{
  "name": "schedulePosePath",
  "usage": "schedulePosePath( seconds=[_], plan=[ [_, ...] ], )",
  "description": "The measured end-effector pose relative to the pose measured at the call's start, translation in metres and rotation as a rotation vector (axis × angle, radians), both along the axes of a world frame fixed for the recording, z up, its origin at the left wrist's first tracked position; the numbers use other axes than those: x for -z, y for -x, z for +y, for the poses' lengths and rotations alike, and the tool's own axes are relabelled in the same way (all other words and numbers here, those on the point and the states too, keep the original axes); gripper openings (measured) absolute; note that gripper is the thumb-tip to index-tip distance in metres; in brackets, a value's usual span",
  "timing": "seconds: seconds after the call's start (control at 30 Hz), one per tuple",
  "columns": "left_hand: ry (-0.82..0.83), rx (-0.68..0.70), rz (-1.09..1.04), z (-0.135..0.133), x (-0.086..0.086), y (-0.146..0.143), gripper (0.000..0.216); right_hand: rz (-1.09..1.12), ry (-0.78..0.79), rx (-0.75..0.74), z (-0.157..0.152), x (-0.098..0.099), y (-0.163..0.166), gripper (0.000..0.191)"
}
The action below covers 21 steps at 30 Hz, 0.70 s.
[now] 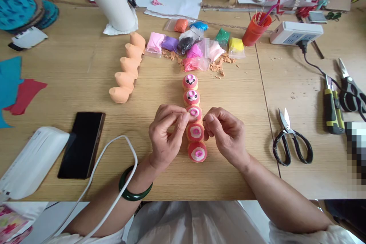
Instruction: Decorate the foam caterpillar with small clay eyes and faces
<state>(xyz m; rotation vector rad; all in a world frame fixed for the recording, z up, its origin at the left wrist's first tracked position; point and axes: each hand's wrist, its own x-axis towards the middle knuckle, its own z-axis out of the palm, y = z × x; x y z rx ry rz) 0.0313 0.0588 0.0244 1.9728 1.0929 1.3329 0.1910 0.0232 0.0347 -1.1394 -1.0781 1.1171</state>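
Note:
A row of joined egg-carton cups (pixel 197 154) runs away from me, covered in coral-pink clay with white patches and pink rings. The two farthest cups also carry small black pieces on their patches. My left hand (pixel 168 131) is at the left of the middle cup, thumb and forefinger pinched by its edge; whatever they hold is too small to make out. On the right side of the row, my right hand (pixel 225 133) is closed in a pinch, with a thin dark tip showing at its fingers. A dark green bangle (pixel 134 194) circles my left wrist.
Bags of coloured clay (pixel 197 47) lie beyond the row. Plain orange carton cups (pixel 124 70) stand left. Black-handled scissors (pixel 291 141), a utility knife (pixel 331 110) and a power strip (pixel 297 32) are right. A phone (pixel 81 145) and white cable (pixel 114 139) lie left; a red cup (pixel 254 30) holds sticks.

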Motion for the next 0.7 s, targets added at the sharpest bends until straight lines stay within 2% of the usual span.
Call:
schedulePosePath(
  seconds=[0.13, 0.27, 0.33, 0.4, 0.53, 0.7],
  plan=[
    [-0.025, -0.038, -0.010, -0.0005, 0.0000, 0.0004, 0.028, 0.029, 0.037, 0.011, 0.0015, -0.0015, 0.0003, 0.031],
    [-0.067, -0.095, -0.043, -0.0005, 0.0003, 0.0005, 0.030, 0.038, 0.077, -0.016, 0.0021, -0.0012, 0.0003, 0.043],
    [-0.070, -0.100, -0.055, -0.0005, 0.0006, 0.0005, 0.030, 0.049, 0.071, 0.014, 0.0025, -0.0001, -0.0001, 0.036],
    [-0.064, -0.093, -0.054, -0.0007, 0.0010, 0.0007, 0.030, 0.068, 0.086, 0.028, 0.0031, 0.0004, -0.0006, 0.032],
    [-0.035, -0.068, -0.046, -0.0015, 0.0015, 0.0010, 0.027, 0.087, 0.162, 0.000, 0.0042, -0.0020, -0.0011, 0.046],
    [-0.019, 0.012, 0.032, -0.0014, 0.0000, 0.0004, 0.019, 0.125, 0.182, -0.032, 0.0046, -0.0040, -0.0002, 0.045]
  ],
)
